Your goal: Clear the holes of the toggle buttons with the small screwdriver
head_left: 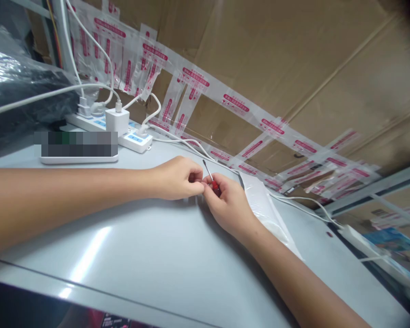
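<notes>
My right hand (227, 200) is wrapped round a small screwdriver (215, 184) with a red handle. Its thin metal shaft points up and away to the left, ending in a dark tip. Thumb and index finger of my left hand (179, 178) are pinched together, meeting the fingertips of my right hand. Whatever lies between those fingertips is too small or too hidden to make out. Both hands are just above the pale grey table (150, 255), near its middle.
A white power strip (136, 140) with a plugged-in charger (117, 121) and cables stands at the back left, behind a pixelated device with a white base (78, 159). A white plastic packet (264, 205) lies beyond my right wrist. Taped cardboard (225, 127) walls the back.
</notes>
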### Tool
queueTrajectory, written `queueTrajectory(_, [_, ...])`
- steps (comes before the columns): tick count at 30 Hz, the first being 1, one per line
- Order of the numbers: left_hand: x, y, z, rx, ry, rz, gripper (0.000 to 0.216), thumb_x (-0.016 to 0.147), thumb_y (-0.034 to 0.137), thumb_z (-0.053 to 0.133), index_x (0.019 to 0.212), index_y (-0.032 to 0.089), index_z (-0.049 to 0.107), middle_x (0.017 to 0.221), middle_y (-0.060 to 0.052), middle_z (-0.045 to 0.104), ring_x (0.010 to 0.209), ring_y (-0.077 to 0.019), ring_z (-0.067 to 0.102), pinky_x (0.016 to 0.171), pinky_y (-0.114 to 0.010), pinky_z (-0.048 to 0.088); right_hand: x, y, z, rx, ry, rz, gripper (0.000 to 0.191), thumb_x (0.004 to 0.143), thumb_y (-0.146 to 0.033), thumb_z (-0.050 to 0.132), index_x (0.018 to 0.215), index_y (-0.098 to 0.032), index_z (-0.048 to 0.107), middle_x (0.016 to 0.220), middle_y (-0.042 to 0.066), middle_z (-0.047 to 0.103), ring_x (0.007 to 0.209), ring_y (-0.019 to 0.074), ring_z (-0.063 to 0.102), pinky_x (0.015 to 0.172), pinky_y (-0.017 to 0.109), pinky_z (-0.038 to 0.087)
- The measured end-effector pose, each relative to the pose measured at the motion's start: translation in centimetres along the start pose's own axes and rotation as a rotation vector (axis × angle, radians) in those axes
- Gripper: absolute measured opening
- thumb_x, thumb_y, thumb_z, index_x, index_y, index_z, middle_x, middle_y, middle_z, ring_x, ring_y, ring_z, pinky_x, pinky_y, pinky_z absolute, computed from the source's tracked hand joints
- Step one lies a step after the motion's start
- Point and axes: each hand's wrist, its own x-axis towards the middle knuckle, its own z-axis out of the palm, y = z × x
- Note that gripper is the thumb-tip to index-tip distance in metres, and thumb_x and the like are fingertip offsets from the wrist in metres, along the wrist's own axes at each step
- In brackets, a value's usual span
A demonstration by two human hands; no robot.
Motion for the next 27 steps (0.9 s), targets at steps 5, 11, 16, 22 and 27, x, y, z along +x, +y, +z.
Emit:
queueTrajectory(5, [0.0,0.2,-0.1,-0.041,-0.012,-0.067,0.014,0.071,0.029,0.053,0.064,0.019,0.06,0.057,0.004,0.054,0.059,-0.0125,0.048,0.054,-0.026,0.034,0.1,0.3,0.0,0.08,-0.034,0.042,0.016,0.086,-0.032,0.055,0.076,-0.02,0.056,0.061,-0.006,0.048,0.055,0.0104,0.039,0.053,0.025,0.03])
queueTrajectory(11, [0.0,0.7,-0.1,-0.104,-0.001,-0.153,0.014,0.068,0.029,0.053,0.06,0.019,0.056,0.055,0.005,0.048,0.057,-0.0112,0.044,0.051,-0.026,0.031,0.3,0.3,0.2,0.138,-0.037,0.061,0.014,0.084,-0.03,0.055,0.075,-0.02,0.055,0.061,-0.006,0.046,0.055,0.01,0.036,0.053,0.025,0.028])
queueTrajectory(16, [0.0,0.7,-0.4,-0.159,-0.032,-0.177,0.015,0.07,0.031,0.054,0.064,0.018,0.06,0.056,0.004,0.049,0.054,-0.011,0.044,0.049,-0.025,0.032,0.4,0.1,-0.1,0.154,-0.037,0.08,0.016,0.084,-0.032,0.055,0.074,-0.019,0.054,0.061,-0.006,0.04,0.056,0.0103,0.033,0.053,0.025,0.026])
queueTrajectory(22, [0.0,-0.1,-1.3,-0.263,-0.116,-0.193,0.019,0.073,0.029,0.06,0.085,0.018,0.069,0.07,0.001,0.065,0.061,-0.012,0.057,0.057,-0.024,0.043,0.4,0.2,-1.2,0.176,-0.054,0.142,0.022,0.086,-0.039,0.057,0.077,-0.019,0.056,0.061,-0.006,0.039,0.054,0.01,0.031,0.051,0.026,0.025])
queueTrajectory(27, [0.1,-0.6,-1.4,-0.258,-0.13,-0.14,0.023,0.076,0.035,0.063,0.088,0.017,0.07,0.076,0.0,0.067,0.065,-0.012,0.057,0.06,-0.024,0.043,0.4,0.3,-1.5,0.172,-0.068,0.152,0.024,0.087,-0.041,0.057,0.077,-0.019,0.056,0.061,-0.006,0.039,0.055,0.0097,0.031,0.051,0.026,0.025])
